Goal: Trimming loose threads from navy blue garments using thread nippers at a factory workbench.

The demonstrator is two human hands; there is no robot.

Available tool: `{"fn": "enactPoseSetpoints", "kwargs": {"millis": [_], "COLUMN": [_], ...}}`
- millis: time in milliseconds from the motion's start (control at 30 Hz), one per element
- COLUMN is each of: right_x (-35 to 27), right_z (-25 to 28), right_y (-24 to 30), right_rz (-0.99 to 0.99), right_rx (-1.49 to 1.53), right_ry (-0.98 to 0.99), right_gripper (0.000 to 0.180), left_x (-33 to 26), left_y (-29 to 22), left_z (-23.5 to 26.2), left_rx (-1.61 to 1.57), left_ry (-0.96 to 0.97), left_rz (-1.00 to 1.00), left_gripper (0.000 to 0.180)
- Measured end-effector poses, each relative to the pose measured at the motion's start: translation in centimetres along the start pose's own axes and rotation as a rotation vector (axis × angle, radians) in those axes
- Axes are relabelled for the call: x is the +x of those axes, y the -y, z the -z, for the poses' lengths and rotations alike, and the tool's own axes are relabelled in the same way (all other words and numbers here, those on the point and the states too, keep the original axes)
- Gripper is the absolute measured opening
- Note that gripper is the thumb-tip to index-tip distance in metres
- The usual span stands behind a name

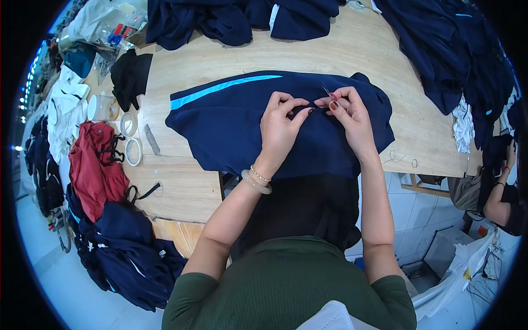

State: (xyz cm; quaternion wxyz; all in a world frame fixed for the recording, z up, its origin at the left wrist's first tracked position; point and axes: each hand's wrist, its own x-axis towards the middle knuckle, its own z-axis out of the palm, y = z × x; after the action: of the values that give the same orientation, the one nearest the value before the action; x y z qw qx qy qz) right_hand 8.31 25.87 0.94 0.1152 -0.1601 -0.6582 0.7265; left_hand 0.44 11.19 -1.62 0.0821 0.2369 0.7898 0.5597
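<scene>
Along the left of the table lie two pale ring-shaped rolls, a grey strip and a black cloth, all apart from the navy garment. A white container stands just beside the upper roll; a red garment lies crumpled below it. More navy clothing is heaped along the far side, and a further pile covers the right. The navy garment is spread at the near edge, directly before the person, its light-blue stripe to the left. Both hands obscure part of its middle. Left hand: grip nearly closed at the cloth; whether it pinches any, I cannot tell. Right hand: grip closed on a slim pointed tool. Surface: pale wood. Floor: white tile. At far right, a co-worker's arm shows beside dark cloth.
</scene>
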Motion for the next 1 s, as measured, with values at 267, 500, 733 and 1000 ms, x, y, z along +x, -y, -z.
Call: {"fn": "enactPoseSetpoints", "kwargs": {"millis": [267,500,733,1000], "right_x": [-0.4,0.6,1.5,1.6], "right_z": [-0.9,-1.3,-1.9,-2.1], "right_y": [4.3,4.7,5.7,5.5], "right_rz": [0.154,0.334,0.440,0.507], "right_rx": [-0.638,-1.074,-1.254,-1.283], "right_ry": [-0.141,-0.072,0.054,0.076], "right_gripper": [0.013,0.013,0.010,0.008], "left_x": [0.1,0.3,0.5,0.7], "left_y": [0.2,-0.3,-0.2,-0.3], "left_z": [0.1,0.0,0.0,0.2], "left_rx": [-0.042,-0.140,-0.179,-0.117], "left_ry": [-0.082,-0.063,-0.061,-0.012], "left_rz": [-0.034,0.054,-0.009,-0.036], "left_gripper": [0.005,0.005,0.005,0.004]}}
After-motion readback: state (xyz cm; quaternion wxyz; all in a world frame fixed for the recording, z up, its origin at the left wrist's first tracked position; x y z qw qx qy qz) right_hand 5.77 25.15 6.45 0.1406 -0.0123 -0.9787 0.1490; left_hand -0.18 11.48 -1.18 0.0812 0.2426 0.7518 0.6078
